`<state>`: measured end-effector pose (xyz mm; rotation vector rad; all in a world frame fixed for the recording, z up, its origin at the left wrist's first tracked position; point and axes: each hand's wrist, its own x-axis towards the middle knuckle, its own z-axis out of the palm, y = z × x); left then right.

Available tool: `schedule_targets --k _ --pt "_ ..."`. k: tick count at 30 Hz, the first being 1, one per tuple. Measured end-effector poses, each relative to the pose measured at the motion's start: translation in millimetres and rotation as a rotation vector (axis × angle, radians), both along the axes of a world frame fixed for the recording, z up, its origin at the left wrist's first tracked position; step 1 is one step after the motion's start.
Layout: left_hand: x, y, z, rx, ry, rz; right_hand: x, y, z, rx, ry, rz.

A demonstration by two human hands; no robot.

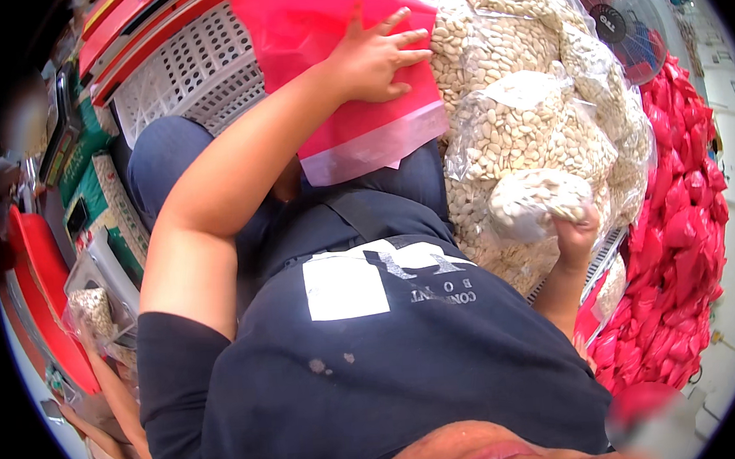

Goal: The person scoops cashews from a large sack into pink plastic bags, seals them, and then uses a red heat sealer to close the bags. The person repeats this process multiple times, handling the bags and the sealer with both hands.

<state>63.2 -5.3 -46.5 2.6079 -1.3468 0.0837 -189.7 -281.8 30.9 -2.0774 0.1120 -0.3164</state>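
My left hand (pixel 374 58) lies flat on a bright pink plastic bag (pixel 309 107), its fingers spread. The bag rests over my lap and the edge of a white perforated basket. On the right, my right hand (pixel 576 232) pinches a small clear bag of white pumpkin seeds (pixel 541 198), raised in front of a big heap of seeds. More clear bags filled with pumpkin seeds (pixel 529 119) lie on that heap. The fingertips of my right hand are partly hidden behind the plastic.
The white basket (pixel 186 76) stands beside my left knee, next to red crates (pixel 141 29). A large pile of pink filled bags (pixel 664 270) is at the right, below a fan (pixel 616 25). At the left, another person's arm (pixel 117 396) reaches toward a bag of seeds (pixel 92 312) near a red basin (pixel 47 283).
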Motion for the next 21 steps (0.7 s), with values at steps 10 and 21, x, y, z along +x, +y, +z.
schedule_targets --k 10,21 --pt "49.5 1.4 -7.5 -0.703 -0.098 -0.076 157.7 111.8 -64.6 0.516 0.375 0.048" --pt "-61.1 83.4 -21.0 -0.466 0.095 0.114 109.6 115.3 -79.5 0.478 0.026 0.357"
